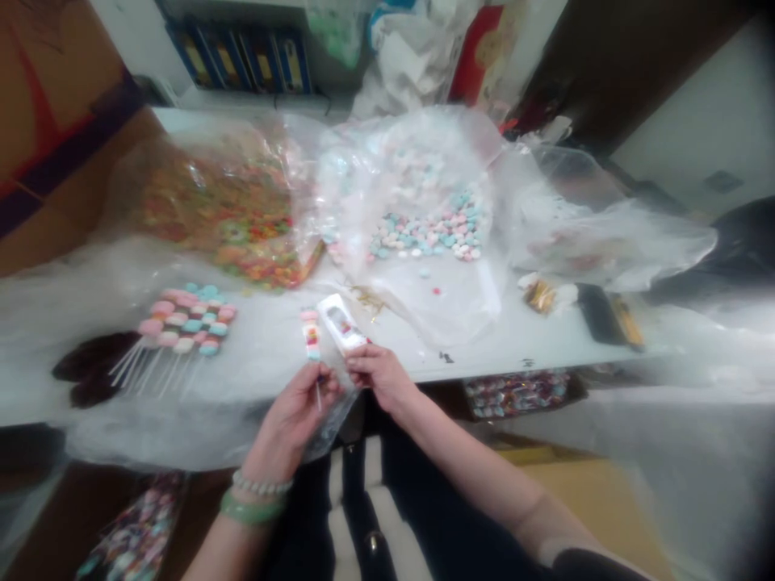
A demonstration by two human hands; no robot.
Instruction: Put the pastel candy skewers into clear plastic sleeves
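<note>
My left hand (306,399), with a beaded and a green bracelet on its wrist, is closed on the stick of a candy skewer (311,335). The skewer stands upright from the fingers, pink on top and blue lower down. Just right of it, my right hand (376,373) pinches the lower end of a white printed packet (341,319). A clear plastic wrapper (330,424) hangs between the hands. Further left lie several finished skewers (192,321) in a pile, their white sticks toward me.
Behind are a bag of orange and red candies (242,218) and a bag of pastel candies (424,226). Gold ties (366,300) lie mid-table. A black object (599,315) is at right. Boxes of wrapped candy (517,393) stand below the table edge.
</note>
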